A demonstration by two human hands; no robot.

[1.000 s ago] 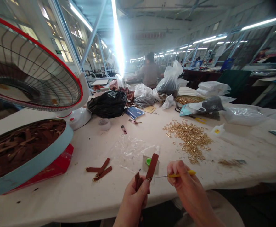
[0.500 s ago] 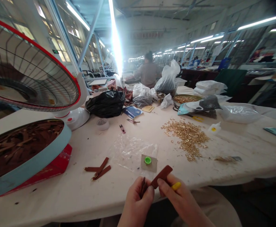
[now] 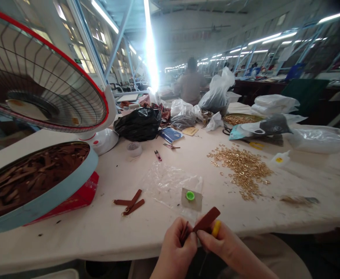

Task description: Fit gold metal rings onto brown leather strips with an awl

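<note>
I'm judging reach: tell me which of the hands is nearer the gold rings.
Right. The right hand is on the near side of the gold rings, somewhat to their left; the left hand is also on the near side, but farther left.

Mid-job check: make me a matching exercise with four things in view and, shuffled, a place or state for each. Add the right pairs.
Things
1. Small, round, bright green cap, apparently plastic
2. Slim yellow tool handle
3. Small gold-coloured, metal-looking rings
4. Large round tray with a light blue wall

Places and states
A. Strewn in a loose heap on the cream cloth-covered table
B. Filled with flat brown strips
C. Lying on a flat grey square piece
D. Held in the right hand

Right pairs: 1-C, 2-D, 3-A, 4-B
</note>
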